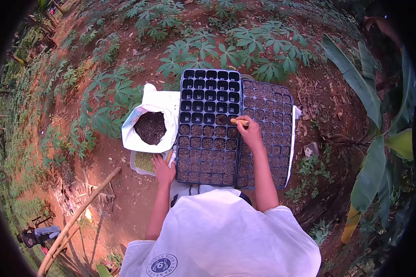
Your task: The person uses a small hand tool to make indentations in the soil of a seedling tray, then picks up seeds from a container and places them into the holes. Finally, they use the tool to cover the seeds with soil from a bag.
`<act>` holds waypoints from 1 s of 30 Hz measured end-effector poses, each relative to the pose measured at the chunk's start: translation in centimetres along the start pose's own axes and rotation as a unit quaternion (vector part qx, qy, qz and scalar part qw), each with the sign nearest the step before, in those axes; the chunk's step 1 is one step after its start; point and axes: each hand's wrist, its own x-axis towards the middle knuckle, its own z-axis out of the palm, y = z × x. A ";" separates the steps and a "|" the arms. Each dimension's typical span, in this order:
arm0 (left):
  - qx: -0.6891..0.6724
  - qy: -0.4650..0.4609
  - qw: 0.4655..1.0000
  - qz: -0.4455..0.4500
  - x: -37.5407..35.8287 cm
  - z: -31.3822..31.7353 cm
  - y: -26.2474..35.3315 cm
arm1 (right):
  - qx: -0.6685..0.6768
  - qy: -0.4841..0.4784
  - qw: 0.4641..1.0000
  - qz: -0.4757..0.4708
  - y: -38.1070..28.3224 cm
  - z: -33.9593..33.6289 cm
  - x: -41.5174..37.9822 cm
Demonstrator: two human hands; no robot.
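Nearest is the white shirt (231, 231). The right hand (251, 133) pinches a small brown tool (240, 122) over the black tray (210, 95), where filled cells meet unfilled ones. The left hand (164, 171) rests by the tub (146, 172); its grip I cannot tell. The soil bag (167, 104) stands alongside, presumably for easy reach.

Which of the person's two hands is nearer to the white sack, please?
Left. The left hand is just below the white sack in the picture; the right hand is farther off, over the black trays.
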 end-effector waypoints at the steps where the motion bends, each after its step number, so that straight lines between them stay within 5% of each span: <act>1: 0.003 0.000 1.000 -0.001 0.1 -0.1 -0.1 | 0.005 -0.007 1.000 0.008 -0.1 0.0 0.2; 30: 0.002 0.001 1.000 -0.002 -0.3 -0.3 0.5 | -0.047 0.015 0.999 -0.016 -0.6 0.1 0.5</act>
